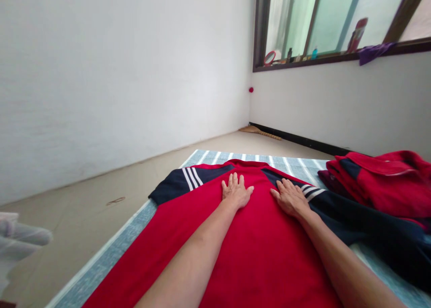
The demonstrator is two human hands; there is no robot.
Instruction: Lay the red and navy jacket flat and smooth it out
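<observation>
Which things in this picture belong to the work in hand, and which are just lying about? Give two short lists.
In hand:
left hand and right hand, both flat on the red shirt
striped mat under it

Lying about:
pile of red clothes on the right
broom by the wall
bottles and purple cloth on the window sill

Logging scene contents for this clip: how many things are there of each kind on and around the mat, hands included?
Hands: 2, left hand and right hand, both flat on the spread shirt
Red and navy garments: 2, spread shirt and folded pile
Striped mat: 1
Broom by the far wall: 1
Total: 6
</observation>
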